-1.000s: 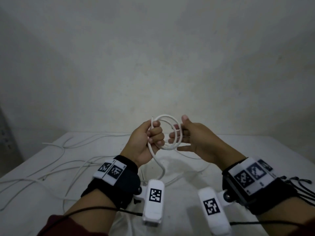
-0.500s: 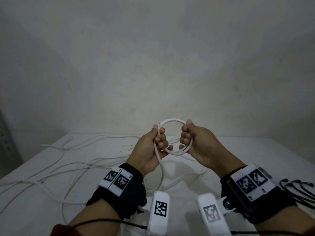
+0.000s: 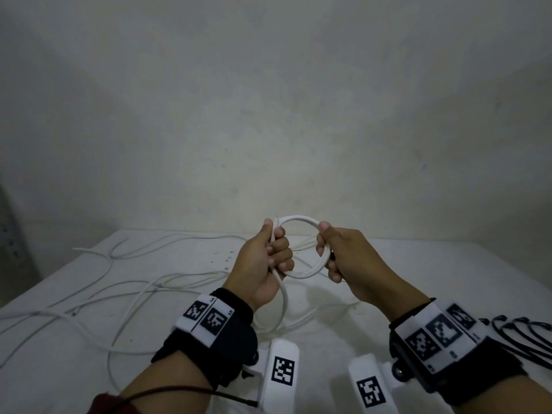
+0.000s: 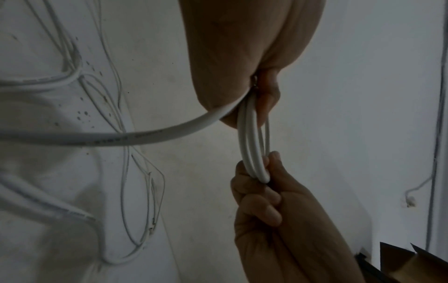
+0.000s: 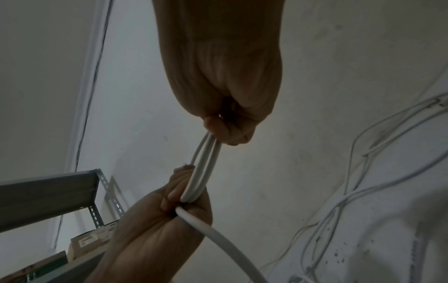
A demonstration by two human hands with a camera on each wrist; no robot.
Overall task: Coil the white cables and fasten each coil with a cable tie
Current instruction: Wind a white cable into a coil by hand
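A small coil of white cable is held up above the white table between both hands. My left hand grips the coil's left side, fingers curled round the strands. My right hand grips the right side of the coil. The coil's free tail drops from the left fist to the table. The left wrist view shows two or three strands of the coil running from my left hand to my right hand. The right wrist view shows the coil edge-on between the two fists.
Several loose white cables sprawl over the table's left half. Black cable ties lie at the right edge beside my right wrist. A bare wall stands behind. A metal shelf shows in the right wrist view.
Both hands have drawn apart a little and closed firmly on opposite sides of the coil. The coil's loops have gathered tighter together.
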